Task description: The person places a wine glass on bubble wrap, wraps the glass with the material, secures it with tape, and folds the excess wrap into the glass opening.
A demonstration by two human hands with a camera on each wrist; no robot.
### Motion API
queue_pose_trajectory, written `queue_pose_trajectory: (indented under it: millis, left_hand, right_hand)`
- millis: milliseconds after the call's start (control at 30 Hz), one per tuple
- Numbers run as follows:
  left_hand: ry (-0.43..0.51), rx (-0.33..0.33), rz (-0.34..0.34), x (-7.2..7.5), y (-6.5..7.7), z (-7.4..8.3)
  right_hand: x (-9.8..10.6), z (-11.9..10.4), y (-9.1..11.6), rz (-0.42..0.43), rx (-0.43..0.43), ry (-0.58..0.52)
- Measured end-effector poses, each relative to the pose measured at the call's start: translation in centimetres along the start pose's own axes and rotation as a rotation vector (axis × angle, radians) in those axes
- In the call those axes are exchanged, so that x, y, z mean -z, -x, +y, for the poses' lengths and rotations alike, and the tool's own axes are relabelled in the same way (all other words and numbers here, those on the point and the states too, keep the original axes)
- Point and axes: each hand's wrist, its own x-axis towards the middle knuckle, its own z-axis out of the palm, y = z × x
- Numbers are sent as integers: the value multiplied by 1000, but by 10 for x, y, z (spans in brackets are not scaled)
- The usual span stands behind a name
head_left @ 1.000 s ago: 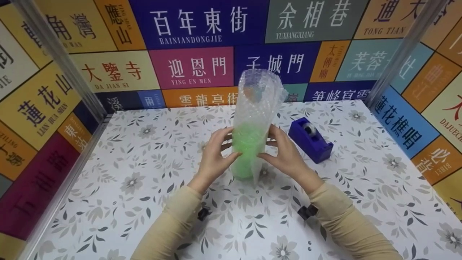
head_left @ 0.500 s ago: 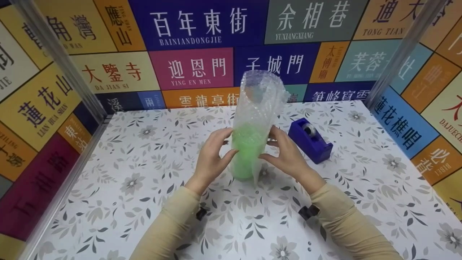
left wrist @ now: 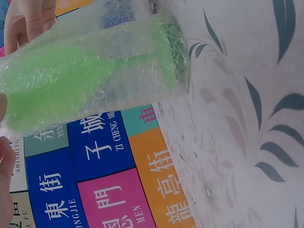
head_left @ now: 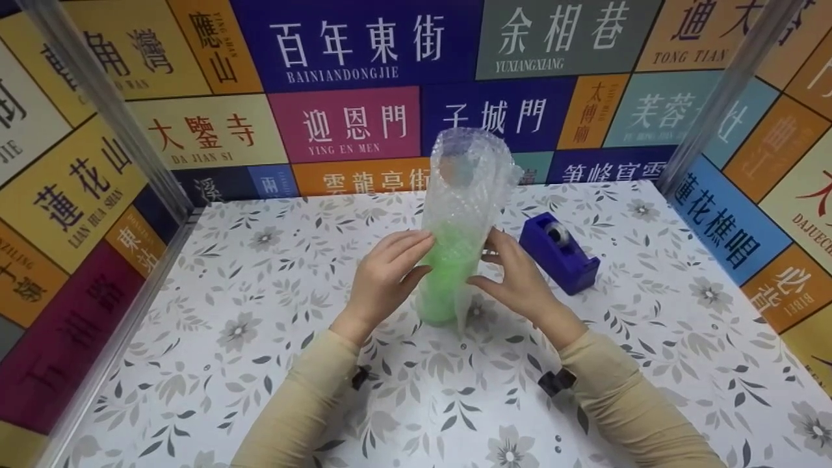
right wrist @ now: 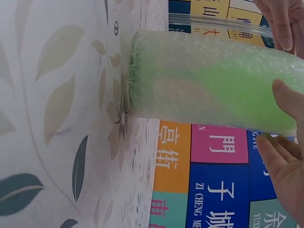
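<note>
A green stemmed goblet (left wrist: 52,78), wrapped in a tall sleeve of bubble wrap (head_left: 465,169), stands upright on the table. Through the film in the left wrist view its bowl, thin stem and foot show. The wrap rises well above the green glass and is loose at the top. My left hand (head_left: 383,273) holds the left side, fingertips lying on the front of the film. From the right, my right hand (head_left: 517,273) grips it, thumb in front and the other fingers round the side. In the right wrist view the thumb (right wrist: 287,99) presses the film beside the bowl.
To the right of the wrapped goblet sits a blue tape dispenser (head_left: 559,253) with a roll of clear tape. A floral cloth (head_left: 260,325) covers the table. Colourful sign-printed panels (head_left: 351,123) close in the back and both sides.
My left hand has shifted its fingers from the side onto the front of the wrap, and its wrist has turned slightly. The right hand and the goblet have hardly moved.
</note>
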Motion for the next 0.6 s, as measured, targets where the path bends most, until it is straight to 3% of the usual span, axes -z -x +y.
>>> queue_pose_trajectory:
  millis: [600]
  left_hand:
    - [-11, 41, -60, -9, 6, -4]
  right_hand:
    - [-4, 0, 0, 15, 1, 31]
